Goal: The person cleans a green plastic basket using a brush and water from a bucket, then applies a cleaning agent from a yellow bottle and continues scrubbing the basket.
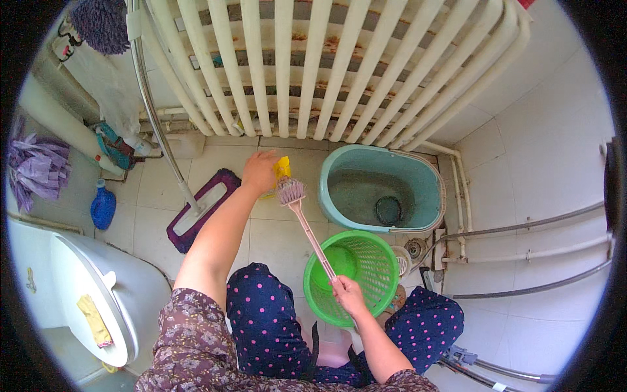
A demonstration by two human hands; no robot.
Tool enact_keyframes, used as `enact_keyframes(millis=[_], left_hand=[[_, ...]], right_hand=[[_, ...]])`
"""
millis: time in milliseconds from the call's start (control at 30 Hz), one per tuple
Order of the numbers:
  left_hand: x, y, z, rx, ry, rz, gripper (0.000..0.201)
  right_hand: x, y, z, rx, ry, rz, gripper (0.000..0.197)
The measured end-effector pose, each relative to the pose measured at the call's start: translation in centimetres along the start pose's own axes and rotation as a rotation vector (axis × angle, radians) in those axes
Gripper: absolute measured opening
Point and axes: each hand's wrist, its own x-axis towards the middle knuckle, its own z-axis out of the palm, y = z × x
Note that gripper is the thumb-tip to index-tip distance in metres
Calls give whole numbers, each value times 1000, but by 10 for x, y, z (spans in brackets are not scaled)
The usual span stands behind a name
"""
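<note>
The right hand [350, 297] gripped a brush [307, 225]; the left hand [260, 171] overlapped a yellow packet [282, 167], its grip indiscernible.

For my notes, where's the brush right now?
In the head view's centre, the right grip holds the brush, bristles beside the yellow packet, handle over the green basket.

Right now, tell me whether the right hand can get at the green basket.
Probably yes: the right hand appears just over the green basket, nothing visible between, though it would likely need to release the brush it holds.
</note>
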Motion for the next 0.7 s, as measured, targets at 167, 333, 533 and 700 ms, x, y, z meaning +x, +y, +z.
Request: enact_keyframes(millis=[167, 333, 533, 700], left_hand=[[-29, -15, -1, -167, 104, -16, 43], [-62, 2, -15, -528, 21, -233, 39], [-120, 102, -37, -1252, -283, -723, 47], [-205, 168, -5, -1114, -214, -924, 54]], right_hand=[[-17, 7, -4, 90, 14, -81, 23], [-53, 7, -27, 166, 75, -123, 22], [-136, -4, -88, 92, 228, -165, 20], [-169, -51, -140, 144, 282, -381, 15]])
